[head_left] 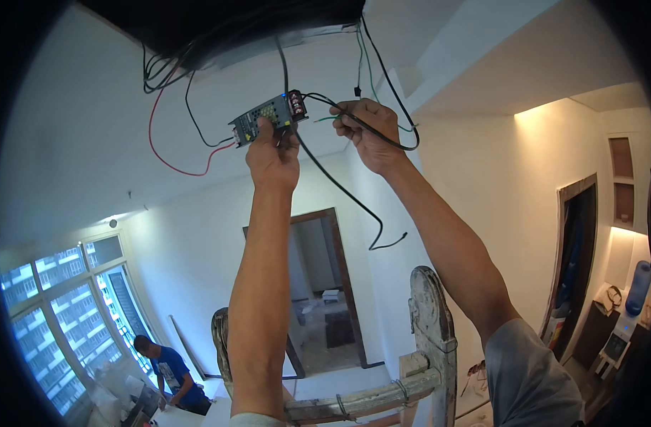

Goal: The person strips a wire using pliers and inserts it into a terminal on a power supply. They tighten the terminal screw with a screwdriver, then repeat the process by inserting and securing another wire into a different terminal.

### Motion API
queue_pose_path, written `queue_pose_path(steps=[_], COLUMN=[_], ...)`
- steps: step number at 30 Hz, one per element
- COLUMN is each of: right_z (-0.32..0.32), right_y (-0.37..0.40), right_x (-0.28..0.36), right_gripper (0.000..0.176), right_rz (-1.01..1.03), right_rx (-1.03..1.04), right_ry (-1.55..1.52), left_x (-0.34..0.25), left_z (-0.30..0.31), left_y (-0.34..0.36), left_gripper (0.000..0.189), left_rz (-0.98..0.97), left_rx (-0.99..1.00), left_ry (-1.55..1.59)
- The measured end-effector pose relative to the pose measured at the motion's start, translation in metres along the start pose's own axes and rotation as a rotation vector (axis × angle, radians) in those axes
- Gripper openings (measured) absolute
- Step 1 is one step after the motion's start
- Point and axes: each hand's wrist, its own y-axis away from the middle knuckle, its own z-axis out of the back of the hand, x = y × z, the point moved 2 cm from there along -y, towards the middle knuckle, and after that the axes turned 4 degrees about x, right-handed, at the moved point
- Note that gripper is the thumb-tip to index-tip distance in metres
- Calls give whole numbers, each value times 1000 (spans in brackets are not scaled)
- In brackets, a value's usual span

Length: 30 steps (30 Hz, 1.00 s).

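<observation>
Overhead, my left hand (pixel 274 158) is closed around a small metal-cased power supply (pixel 250 122), thumb on its near face. A red wire (pixel 150 129) and a thin black wire run into its left end. Black wires leave the screw terminals (pixel 295 104) at its right end toward my right hand (pixel 372 135). That hand is closed in a pinch on a black cable (pixel 411 147), which loops below it and rises to the ceiling opening. The tip of a green wire (pixel 325 119) sticks out from its fingertips. What else the fingers grip is hidden.
Above me is a dark ceiling opening (pixel 226 25) with wires hanging from it. Another black cable (pixel 340 179) dangles behind the supply. A worn wooden ladder (pixel 434 341) stands directly below. A person in a blue shirt (pixel 172 370) bends over a surface by the windows (pixel 73 306).
</observation>
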Motion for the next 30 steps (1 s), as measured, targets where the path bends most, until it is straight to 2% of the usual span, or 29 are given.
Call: queue_pose_path(steps=[3, 5, 8, 9, 10, 12, 15, 30], right_z=[-7, -14, -21, -26, -26, -26, -25, -32], right_y=[0, 0, 0, 5, 8, 5, 6, 8], right_x=[0, 0, 3, 14, 17, 23, 23, 22], right_gripper=[12, 7, 9, 15, 14, 14, 14, 13], right_rz=[22, 69, 167, 121, 135, 146, 195, 166], right_rx=[-22, -29, -17, -47, -42, -28, -15, -30], right_ry=[38, 59, 68, 189, 145, 90, -26, 47], left_x=[1, 3, 4, 2, 3, 1, 1, 5], left_z=[0, 6, 5, 0, -2, -2, 2, 3], left_y=[-1, -6, -5, -3, -1, 2, -1, 4], left_gripper=[30, 33, 34, 33, 33, 31, 30, 32], left_rz=[8, 39, 58, 50, 47, 22, 31, 40], left_rx=[12, 137, 171, 190, 209, 104, 119, 161], left_ry=[-25, -21, -43, -16, -24, -37, -19, 0])
